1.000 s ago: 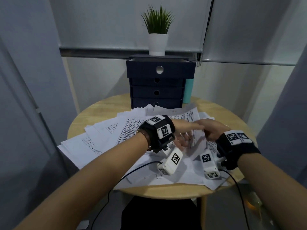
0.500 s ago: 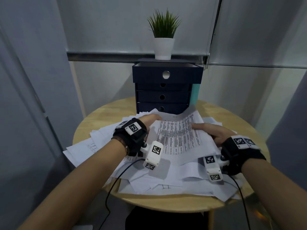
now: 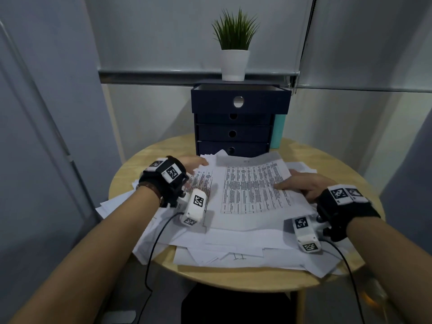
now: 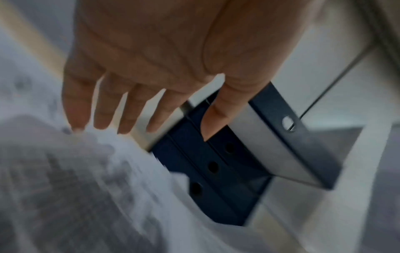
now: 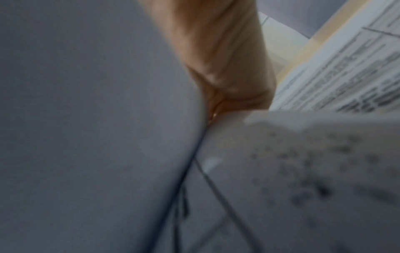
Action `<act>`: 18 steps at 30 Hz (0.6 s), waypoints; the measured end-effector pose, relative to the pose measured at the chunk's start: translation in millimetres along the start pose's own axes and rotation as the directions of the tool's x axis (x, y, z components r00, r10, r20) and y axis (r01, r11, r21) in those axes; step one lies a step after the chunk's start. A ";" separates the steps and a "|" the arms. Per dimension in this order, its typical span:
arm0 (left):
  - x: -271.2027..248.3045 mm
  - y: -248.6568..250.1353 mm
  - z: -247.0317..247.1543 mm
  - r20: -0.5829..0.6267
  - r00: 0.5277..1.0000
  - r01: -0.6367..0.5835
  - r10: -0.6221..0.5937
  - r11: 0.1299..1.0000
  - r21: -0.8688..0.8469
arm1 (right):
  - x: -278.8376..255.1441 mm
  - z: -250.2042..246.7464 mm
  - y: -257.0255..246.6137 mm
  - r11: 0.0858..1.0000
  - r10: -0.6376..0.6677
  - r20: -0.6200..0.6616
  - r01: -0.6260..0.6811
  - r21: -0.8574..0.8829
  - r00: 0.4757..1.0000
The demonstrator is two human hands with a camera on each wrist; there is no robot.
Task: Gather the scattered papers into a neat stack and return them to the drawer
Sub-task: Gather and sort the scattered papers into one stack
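Several white printed papers lie in a loose heap on the round wooden table. A sheet with a printed table lies on top. My left hand is at the heap's far left edge; in the left wrist view its straight fingertips touch the papers. My right hand holds the top sheets' right edge, thumb on top; the right wrist view shows paper running into the crook of that hand. Behind stands a dark blue drawer unit, its top drawer pulled out.
A potted plant stands on the drawer unit, and a teal object stands beside its right side. Papers overhang the table at the left and front right. Cables trail from both wrists over the near edge.
My hands, close together a second ago, have spread apart. The left hand has moved to the heap's left edge, the right to its right edge, and the printed table sheet now lies on top.
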State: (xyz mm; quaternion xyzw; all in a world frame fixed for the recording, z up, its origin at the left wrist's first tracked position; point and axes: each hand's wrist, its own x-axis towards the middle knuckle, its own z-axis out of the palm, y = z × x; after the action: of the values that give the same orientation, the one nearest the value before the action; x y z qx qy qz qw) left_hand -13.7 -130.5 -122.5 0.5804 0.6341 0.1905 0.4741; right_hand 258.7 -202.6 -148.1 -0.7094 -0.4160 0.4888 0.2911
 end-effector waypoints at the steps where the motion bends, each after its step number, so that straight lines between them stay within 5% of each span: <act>1: 5.6 -4.9 -8.4 -0.124 0.992 -0.010 0.024 0.994 0.109 | -1.1 2.4 0.2 0.997 -0.037 -0.043 0.033 -0.075 0.998; 3: 16.4 -12.3 -23.1 -0.231 0.971 -0.002 0.065 0.965 0.261 | -5.4 2.7 -0.1 0.996 -0.063 -0.127 0.054 -0.072 0.990; 6: 25.6 -18.1 -30.7 -0.122 0.992 0.053 -0.044 0.996 0.072 | -6.7 -1.8 0.6 0.998 -0.064 -0.181 0.066 0.003 0.981; 11: 25.9 -24.8 -36.5 -0.005 0.993 0.122 -0.122 0.989 0.081 | -12.8 -2.2 2.0 0.998 -0.054 -0.191 0.050 -0.028 0.980; 15: 36.7 -26.0 -29.1 0.060 0.996 0.054 -0.066 0.983 0.176 | -16.2 -2.5 2.7 0.999 -0.048 -0.185 0.049 0.000 0.982; 18: 29.3 -20.0 -19.8 -0.025 0.997 -0.063 0.076 0.936 0.346 | -17.1 -1.0 4.2 0.998 -0.050 -0.177 0.056 0.029 0.983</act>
State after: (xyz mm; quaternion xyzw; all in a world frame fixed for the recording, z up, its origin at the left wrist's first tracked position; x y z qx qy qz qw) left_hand -37.5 -102.6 -140.0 0.6729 0.6455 0.1042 0.3460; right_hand 257.8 -219.5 -143.4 -0.7334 -0.3989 0.4231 0.3519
